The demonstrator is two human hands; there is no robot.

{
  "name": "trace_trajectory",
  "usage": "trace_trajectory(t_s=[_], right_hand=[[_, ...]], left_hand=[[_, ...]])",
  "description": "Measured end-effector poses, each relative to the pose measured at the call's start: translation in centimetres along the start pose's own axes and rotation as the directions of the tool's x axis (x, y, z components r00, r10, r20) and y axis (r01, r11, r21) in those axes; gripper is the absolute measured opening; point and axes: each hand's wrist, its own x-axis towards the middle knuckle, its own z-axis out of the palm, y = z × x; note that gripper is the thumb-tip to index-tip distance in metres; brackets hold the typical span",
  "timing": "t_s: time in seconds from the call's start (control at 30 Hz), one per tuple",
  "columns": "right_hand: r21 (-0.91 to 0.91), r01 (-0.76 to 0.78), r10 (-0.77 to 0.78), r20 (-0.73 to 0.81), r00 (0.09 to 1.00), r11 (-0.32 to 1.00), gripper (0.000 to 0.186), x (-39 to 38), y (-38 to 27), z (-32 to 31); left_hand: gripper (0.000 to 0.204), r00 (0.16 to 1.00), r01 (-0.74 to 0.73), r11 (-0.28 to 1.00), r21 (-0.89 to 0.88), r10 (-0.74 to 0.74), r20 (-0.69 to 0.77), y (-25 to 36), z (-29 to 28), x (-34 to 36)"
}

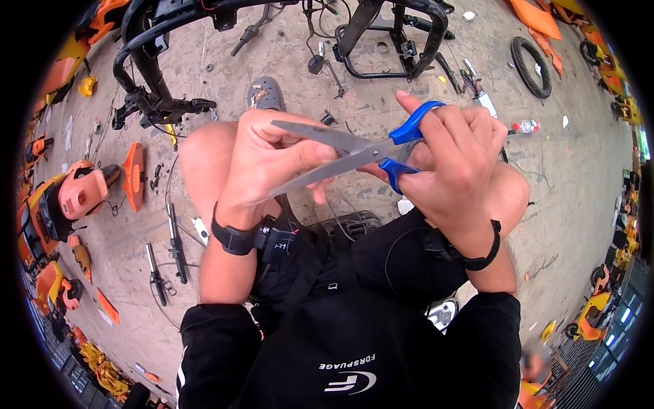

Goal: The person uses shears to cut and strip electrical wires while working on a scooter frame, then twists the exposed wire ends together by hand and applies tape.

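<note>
Scissors (373, 151) are up in front of us, over the floor (579, 150) between our knees, blades (310, 132) spread and pointing left. Our right hand (456, 153) has them by the blue handles (414, 124), fingers and thumb wrapped through and around the loops. Our left hand (262, 153) has thumb and fingers bent in close together behind the blades; can't tell if anything small is pinched there, nor if steel touches skin.

Handling: we'd call the scissors light, blades stiff and smooth, handles likely hard plastic with decent grip. Not fragile, we'd guess, though a drop on hard ground might nick the tips or loosen the pivot. Best hold is the loops, as the right hand has it, thumb in one, fingers in the other; we'd keep the left fingertips out from between the edges, bare metal likely being slick and sharp.

Around: black tube frame (357, 34) ahead, grey clog (266, 94) beyond the left hand, loose tyre (518, 65) off to the right
</note>
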Motion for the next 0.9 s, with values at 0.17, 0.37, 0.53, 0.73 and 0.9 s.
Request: trace_trajectory(t_s=[0.17, 0.37, 0.53, 0.73, 0.9], right_hand=[[-0.061, 0.052, -0.052, 0.009, 0.999, 0.997, 0.050, -0.3, 0.3, -0.1], [-0.068, 0.064, -0.068, -0.057, 0.996, 0.996, 0.047, -0.2, 0.6, 0.3], [-0.040, 0.057, -0.060, -0.073, 0.996, 0.998, 0.043, -0.3, 0.8, 0.2], [-0.020, 0.112, -0.113, -0.032, 0.993, 0.993, 0.037, -0.5, 1.5, 0.0], [0.086, 0.053, -0.050, -0.039, 0.998, 0.995, 0.044, -0.3, 0.8, 1.0]], left_hand=[[0.013, 0.999, 0.031, 0.999, -0.015, -0.032, -0.024, 0.0, 0.2, -0.3], [0.014, 0.997, 0.057, 0.998, 0.033, -0.056, -0.045, 0.6, 0.7, -0.3], [0.014, 0.999, 0.042, 0.998, 0.050, -0.043, 0.014, 0.4, 0.3, -0.1], [0.012, 0.999, 0.044, 0.997, 0.068, -0.044, 0.000, 0.5, 0.4, -0.3], [0.012, 0.994, 0.081, 0.997, -0.010, -0.081, -0.072, 0.3, 0.3, 0.0]])
